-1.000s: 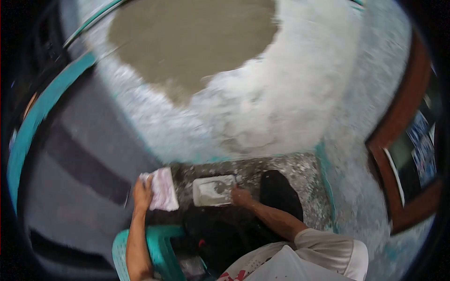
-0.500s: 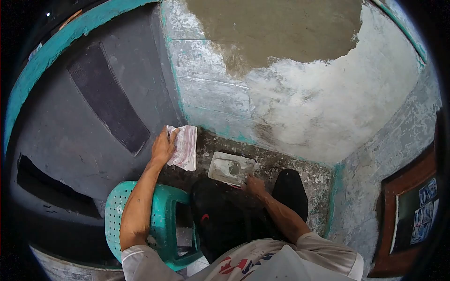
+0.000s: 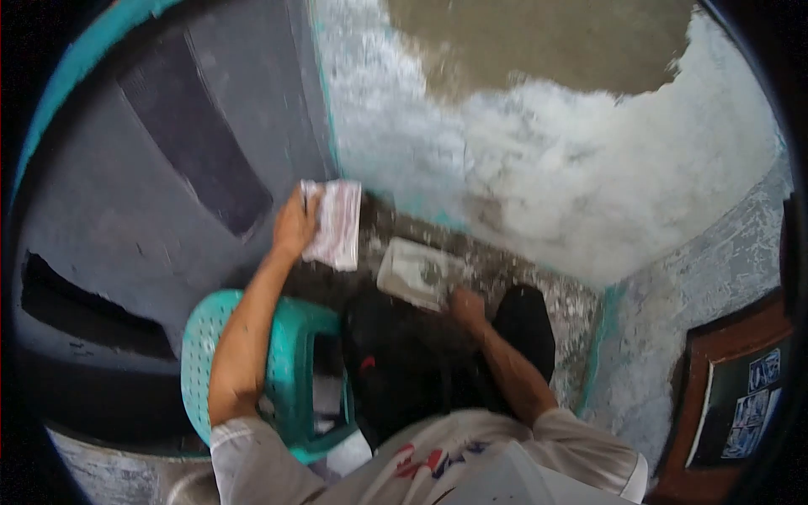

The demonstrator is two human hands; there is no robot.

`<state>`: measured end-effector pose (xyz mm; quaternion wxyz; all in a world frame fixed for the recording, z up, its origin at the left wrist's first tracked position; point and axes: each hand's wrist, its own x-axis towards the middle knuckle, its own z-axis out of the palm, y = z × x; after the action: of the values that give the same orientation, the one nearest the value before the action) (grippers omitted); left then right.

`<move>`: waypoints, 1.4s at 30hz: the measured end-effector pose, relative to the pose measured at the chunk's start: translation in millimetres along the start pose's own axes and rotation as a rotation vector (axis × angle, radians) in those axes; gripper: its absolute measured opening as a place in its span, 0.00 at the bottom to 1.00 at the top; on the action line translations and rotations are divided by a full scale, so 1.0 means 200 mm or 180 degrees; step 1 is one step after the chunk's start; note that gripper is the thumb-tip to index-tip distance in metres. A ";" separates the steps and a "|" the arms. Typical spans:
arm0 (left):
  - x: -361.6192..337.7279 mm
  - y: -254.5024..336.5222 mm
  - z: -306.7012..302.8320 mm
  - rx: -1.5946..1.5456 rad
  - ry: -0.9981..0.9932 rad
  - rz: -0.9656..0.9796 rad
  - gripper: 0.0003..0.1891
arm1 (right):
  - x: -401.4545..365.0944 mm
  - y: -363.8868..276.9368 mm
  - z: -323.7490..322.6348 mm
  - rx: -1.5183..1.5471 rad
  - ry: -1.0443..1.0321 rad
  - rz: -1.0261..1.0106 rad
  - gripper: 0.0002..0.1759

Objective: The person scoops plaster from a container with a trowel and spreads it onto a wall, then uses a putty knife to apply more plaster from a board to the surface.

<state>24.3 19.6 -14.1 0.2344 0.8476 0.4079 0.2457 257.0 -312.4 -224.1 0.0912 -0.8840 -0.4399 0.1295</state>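
My left hand (image 3: 297,225) is closed on the left edge of a flat rectangular pink-and-white streaked board (image 3: 338,225), held in front of the grey panel. White smears cover its face. Low in the middle lies a shallow whitish tray (image 3: 391,273) with pale grey wet material in it. My right hand (image 3: 465,306) is at the tray's lower right end, fingers curled and blurred. Whether it grips the tray's rim or a tool there is hidden.
To the left stands a green plastic stool (image 3: 290,362), under my left forearm. A whitish wall (image 3: 581,177) bears a brown-grey plaster patch (image 3: 547,42). At left is a dark grey panel (image 3: 252,109); at right, a brown wooden frame (image 3: 692,370). My dark-clothed knees are below the tray.
The view has tilted, so the wall, tray and hands sit higher or shifted in the picture. My left hand still holds the board; my right hand stays by the tray.
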 end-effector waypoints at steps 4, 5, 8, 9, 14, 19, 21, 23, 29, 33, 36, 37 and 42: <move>0.04 -0.04 0.00 -0.0186 0.0015 0.0254 0.31 | 0.02 0.05 -0.01 -0.0675 0.0419 -0.0053 0.16; 0.01 -0.02 0.00 -0.0075 0.0115 0.0184 0.32 | 0.02 0.10 0.01 -0.0755 0.0713 -0.0398 0.19; 0.04 -0.02 0.01 0.0052 0.0156 0.0145 0.32 | 0.01 0.08 -0.06 -0.0730 0.0711 -0.0252 0.24; 0.05 -0.02 0.01 0.0057 0.0137 0.0169 0.33 | 0.02 0.06 -0.06 -0.0716 0.0527 -0.0121 0.27; 0.02 -0.01 0.00 0.0110 0.0359 0.0314 0.34 | 0.02 0.02 -0.07 -0.0697 0.0152 -0.0010 0.32; 0.06 -0.14 0.08 0.0209 0.0413 0.0419 0.35 | 0.07 0.06 0.05 -0.0672 -0.0069 0.0396 0.31; -0.01 0.00 -0.01 -0.0052 0.0011 0.0293 0.35 | 0.05 0.05 0.03 -0.0522 -0.0095 0.0363 0.32; 0.00 0.03 -0.03 0.0123 -0.0335 0.0084 0.34 | 0.02 0.02 -0.02 -0.0381 -0.0026 0.0228 0.32; 0.01 -0.03 0.01 0.0318 -0.0363 0.0381 0.39 | 0.02 0.04 -0.05 -0.0048 0.0239 0.0060 0.30; -0.02 0.04 -0.02 0.0205 -0.0435 0.0254 0.40 | 0.01 0.05 -0.02 0.0097 0.0239 0.0025 0.31; -0.04 0.06 -0.03 0.0251 -0.0429 0.0187 0.40 | 0.02 0.06 0.01 0.0151 0.0263 0.0046 0.30; -0.03 0.06 -0.03 0.0237 -0.0433 0.0213 0.40 | 0.02 0.06 0.01 0.0172 0.0218 0.0086 0.30; -0.03 0.06 -0.04 0.0215 -0.0566 0.0190 0.44 | 0.04 0.08 0.04 0.0242 0.0190 0.0043 0.27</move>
<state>22.5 9.5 -1.6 0.2335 0.8852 0.3681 0.1624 270.8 -315.6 -237.8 0.1369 -0.8863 -0.4258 0.1203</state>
